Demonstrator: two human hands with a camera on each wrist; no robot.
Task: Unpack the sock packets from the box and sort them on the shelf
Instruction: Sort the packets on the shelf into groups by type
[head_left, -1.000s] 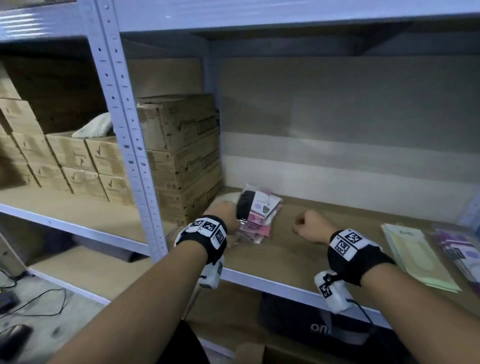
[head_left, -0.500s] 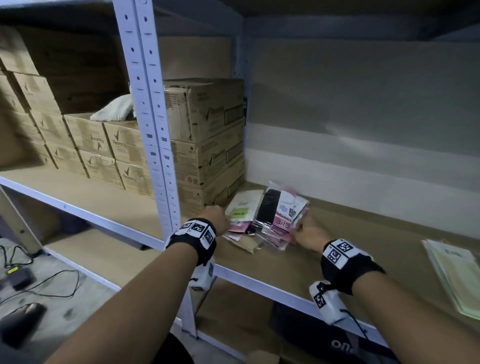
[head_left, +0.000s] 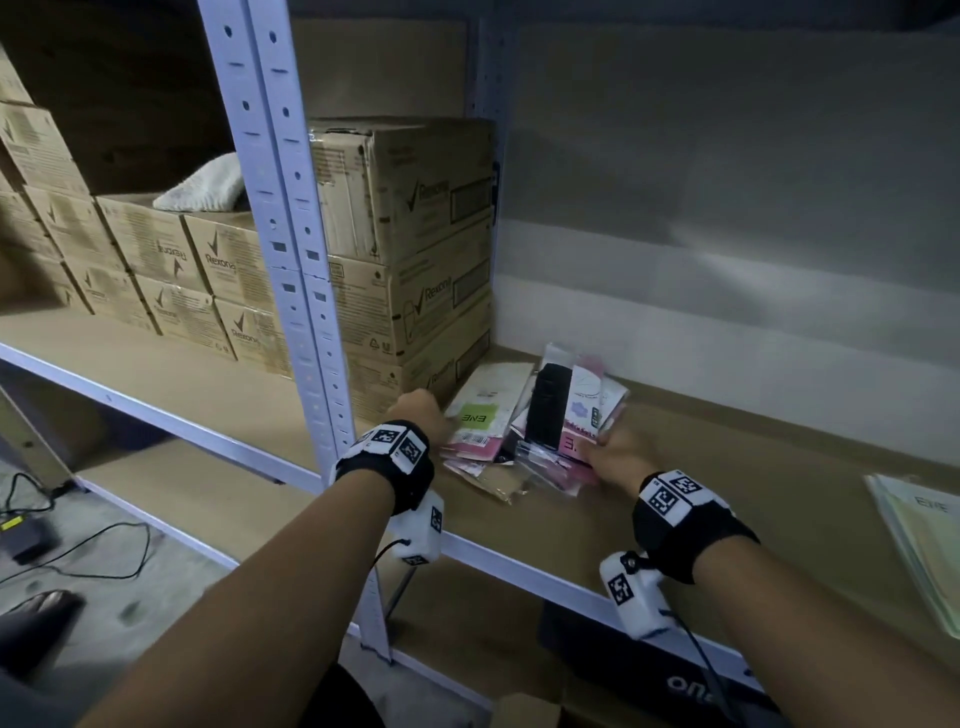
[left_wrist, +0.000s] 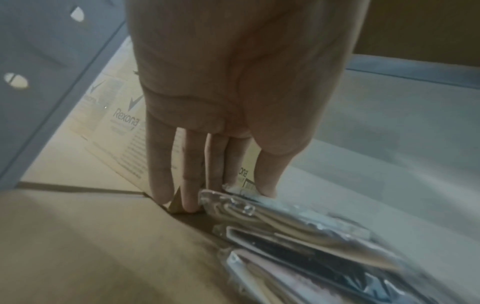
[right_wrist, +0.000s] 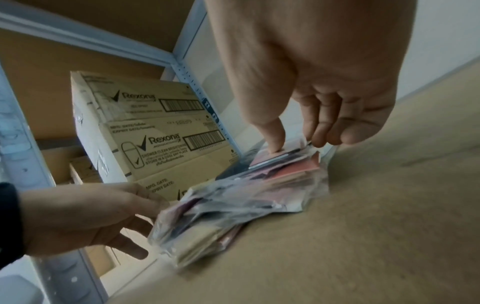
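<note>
While left hand (head_left: 423, 415) touches sock packets (head_left: 543, 410) — fingers (left_wrist: 159, 164) straight — right hand (head_left: 618, 457) pinches them.

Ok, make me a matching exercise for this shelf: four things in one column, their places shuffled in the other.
1 white cloth
2 pile of sock packets
3 pale green packets
4 tall Rexona stack

A far right of the shelf
B between left hand and right hand
C standing directly left of the pile
D atop the lower cartons, far left

Pairs: 1-D, 2-B, 3-A, 4-C
</note>
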